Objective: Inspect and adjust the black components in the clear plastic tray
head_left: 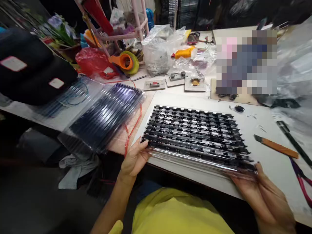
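While a person in a yellow shirt (pixel 175 214) is facing the table (pixel 278 175) from the bottom of the frame, both hands are gripping a clear plastic tray (pixel 192 160) by its near corners. The left hand (pixel 136 159), just below the centre, is pinching one corner with its fingers clamped on the rim; the right hand (pixel 265 188), at lower right, is clamping its fingers on the other. Filling the middle of the frame, the tray is carrying many rows of small black parts (pixel 190 130); whether it is touching the table, I cannot tell. An orange-handled cutter (pixel 280 148) is lying near it at the right, beside a long dark tool (pixel 294 142). Left of centre, dark ridged strips (pixel 104 113) are showing through clear wrapping. Farther back, three small flat boards (pixel 154 85) are sitting below a bulging clear bag (pixel 157 53); a red bag (pixel 95 63) and a pink rack (pixel 138 16) are standing at upper left.
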Demonstrator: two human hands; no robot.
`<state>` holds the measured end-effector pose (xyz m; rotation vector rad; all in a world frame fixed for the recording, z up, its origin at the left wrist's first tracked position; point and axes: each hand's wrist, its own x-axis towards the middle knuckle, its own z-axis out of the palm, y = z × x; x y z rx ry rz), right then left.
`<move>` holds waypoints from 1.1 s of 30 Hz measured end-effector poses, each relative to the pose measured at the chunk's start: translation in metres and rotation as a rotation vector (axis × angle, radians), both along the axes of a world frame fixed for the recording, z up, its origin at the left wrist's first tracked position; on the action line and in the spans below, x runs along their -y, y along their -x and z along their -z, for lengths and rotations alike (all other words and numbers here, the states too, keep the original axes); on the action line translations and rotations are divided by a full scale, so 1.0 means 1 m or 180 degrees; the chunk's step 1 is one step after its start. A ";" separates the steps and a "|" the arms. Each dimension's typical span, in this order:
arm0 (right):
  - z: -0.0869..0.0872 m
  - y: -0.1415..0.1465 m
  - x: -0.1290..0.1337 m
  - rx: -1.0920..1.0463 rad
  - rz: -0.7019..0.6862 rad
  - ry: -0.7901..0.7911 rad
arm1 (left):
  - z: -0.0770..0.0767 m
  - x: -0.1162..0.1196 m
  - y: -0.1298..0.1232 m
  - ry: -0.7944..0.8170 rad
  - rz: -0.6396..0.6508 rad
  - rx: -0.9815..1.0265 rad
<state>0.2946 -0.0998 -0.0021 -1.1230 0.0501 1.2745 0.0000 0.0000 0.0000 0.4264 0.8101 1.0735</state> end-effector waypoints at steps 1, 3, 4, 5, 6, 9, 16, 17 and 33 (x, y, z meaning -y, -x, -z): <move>0.001 0.000 0.000 0.0012 -0.0007 -0.0006 | 0.000 -0.001 -0.001 0.0031 -0.0054 0.0005; 0.003 0.000 0.000 0.0043 -0.0018 -0.0055 | 0.000 -0.002 -0.003 0.0101 -0.0161 0.0057; 0.004 0.000 0.000 0.0063 -0.0021 -0.0098 | -0.001 -0.003 -0.003 0.0141 -0.0214 0.0104; 0.006 0.000 0.000 0.0088 -0.0020 -0.0158 | -0.001 -0.003 -0.003 0.0197 -0.0280 0.0176; 0.007 0.000 0.001 0.0114 -0.0020 -0.0231 | -0.001 -0.003 -0.003 0.0246 -0.0341 0.0257; 0.012 -0.001 0.004 0.0196 -0.0065 -0.0444 | -0.003 -0.002 -0.002 0.0326 -0.0438 0.0458; 0.015 0.000 0.004 0.0178 -0.0143 -0.0694 | -0.004 0.000 -0.003 0.0493 -0.0524 0.0442; 0.014 0.000 0.004 0.0143 -0.0151 -0.0703 | -0.003 0.000 -0.003 0.0477 -0.0518 0.0427; 0.004 0.001 0.008 -0.0084 -0.0239 -0.0639 | -0.004 0.002 -0.007 0.0403 -0.0647 0.0205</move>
